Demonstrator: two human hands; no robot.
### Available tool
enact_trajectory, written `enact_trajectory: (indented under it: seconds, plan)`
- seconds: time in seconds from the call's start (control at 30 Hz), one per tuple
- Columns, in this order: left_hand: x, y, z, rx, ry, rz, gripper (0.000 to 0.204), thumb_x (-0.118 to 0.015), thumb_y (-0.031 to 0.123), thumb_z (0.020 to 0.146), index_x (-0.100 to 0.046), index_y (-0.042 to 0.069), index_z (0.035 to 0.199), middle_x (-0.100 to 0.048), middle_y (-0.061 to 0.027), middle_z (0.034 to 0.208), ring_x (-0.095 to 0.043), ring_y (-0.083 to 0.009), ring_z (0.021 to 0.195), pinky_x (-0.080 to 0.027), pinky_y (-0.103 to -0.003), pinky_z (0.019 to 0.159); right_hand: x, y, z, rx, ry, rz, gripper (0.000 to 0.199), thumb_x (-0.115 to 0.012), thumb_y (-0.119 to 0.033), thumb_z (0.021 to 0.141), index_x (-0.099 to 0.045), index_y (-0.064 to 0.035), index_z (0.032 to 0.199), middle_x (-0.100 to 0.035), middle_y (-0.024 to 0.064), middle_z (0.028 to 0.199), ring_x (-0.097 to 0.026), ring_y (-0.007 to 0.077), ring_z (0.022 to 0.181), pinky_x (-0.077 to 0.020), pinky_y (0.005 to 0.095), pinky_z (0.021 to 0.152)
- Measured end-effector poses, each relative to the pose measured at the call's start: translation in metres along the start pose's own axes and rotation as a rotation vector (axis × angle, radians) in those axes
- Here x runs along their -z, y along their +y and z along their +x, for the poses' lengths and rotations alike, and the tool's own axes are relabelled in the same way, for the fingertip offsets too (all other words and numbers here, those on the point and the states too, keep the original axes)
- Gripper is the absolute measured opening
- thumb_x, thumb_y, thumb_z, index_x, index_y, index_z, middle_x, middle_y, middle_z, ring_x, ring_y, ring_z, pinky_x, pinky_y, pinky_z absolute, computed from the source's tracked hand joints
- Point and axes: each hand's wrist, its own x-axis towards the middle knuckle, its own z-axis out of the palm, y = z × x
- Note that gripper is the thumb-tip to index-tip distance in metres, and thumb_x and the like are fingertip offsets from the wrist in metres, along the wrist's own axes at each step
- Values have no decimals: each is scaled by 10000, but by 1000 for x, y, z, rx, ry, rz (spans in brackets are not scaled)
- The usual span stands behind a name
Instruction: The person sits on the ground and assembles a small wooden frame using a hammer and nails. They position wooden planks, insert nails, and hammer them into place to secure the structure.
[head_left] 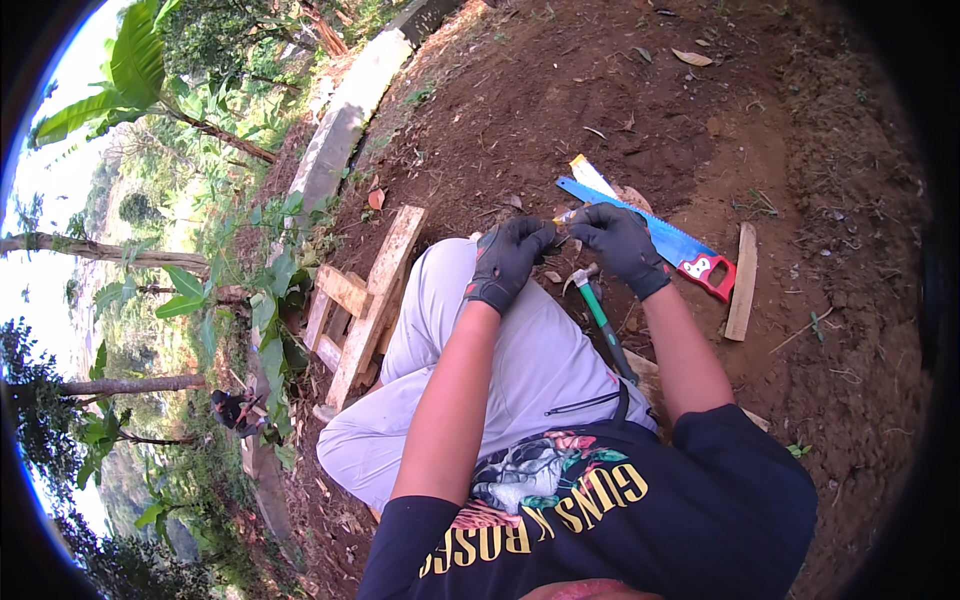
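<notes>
My left hand [510, 258], in a dark glove, is closed in a pinch above my lap. Close to its right, my right hand [620, 244] in a matching glove is closed too, fingertips almost meeting the left ones. A small yellowish thing [564, 217] shows at the fingertips between them; its kind is too small to tell. Just beyond and under my right hand lies a handsaw [665, 238] with a blue blade and red handle. Below the hands, a claw hammer [600, 318] with a green and black handle rests against my right leg.
A nailed wooden frame [372, 300] lies beside my left leg. A short wood strip [742, 282] is right of the saw handle. A white, yellow-tipped object [592, 176] lies partly behind the blade. A concrete edging [345, 120] borders the soil; another person [237, 411] is far left.
</notes>
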Motion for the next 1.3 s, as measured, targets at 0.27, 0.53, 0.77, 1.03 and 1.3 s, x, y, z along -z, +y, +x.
enact_trajectory:
  seconds: [0.27, 0.53, 0.77, 1.03, 1.3]
  plan:
    - [-2, -8, 0, 3, 41, -305, 336, -585, 194, 1061, -638, 16, 1341, -774, -96, 1006, -754, -160, 933, -578, -291, 805, 23, -22, -14, -18, 29, -70, 184, -798, -146, 930, -781, 18, 1011, -743, 38, 937, -646, 98, 845, -543, 306, 804]
    - [6, -4, 10, -25, -76, 259, 381, -612, 358, 1035, -706, 39, 1221, -751, -93, 1015, -725, -211, 1014, -531, -371, 926, 26, -23, -8, 85, -41, -242, 200, -792, -209, 882, -781, -23, 954, -782, 103, 954, -736, 220, 917, -564, 373, 867]
    - [0, 6, -5, -68, -134, 238, 446, -730, 427, 946, -772, 61, 1198, -784, -137, 1115, -727, -238, 1078, -528, -390, 978, 9, -34, 7, 121, -130, -434, 286, -753, -335, 898, -822, -87, 1024, -797, 115, 984, -749, 262, 934, -566, 408, 869]
    - [4, 8, -4, -4, -60, 276, 415, -747, 421, 942, -809, 59, 1135, -806, -119, 1032, -742, -193, 1008, -543, -376, 925, -8, -30, 8, 222, -111, -343, 267, -705, -307, 946, -831, -93, 1046, -795, 99, 956, -745, 226, 854, -572, 372, 806]
    - [0, 4, -6, -38, 47, 258, 406, -707, 412, 957, -804, 59, 1134, -797, -192, 1071, -766, -316, 1003, -556, -429, 893, -17, -46, -16, -11, 7, -11, 245, -722, -121, 973, -797, 9, 1167, -787, 85, 963, -735, 134, 810, -590, 301, 737]
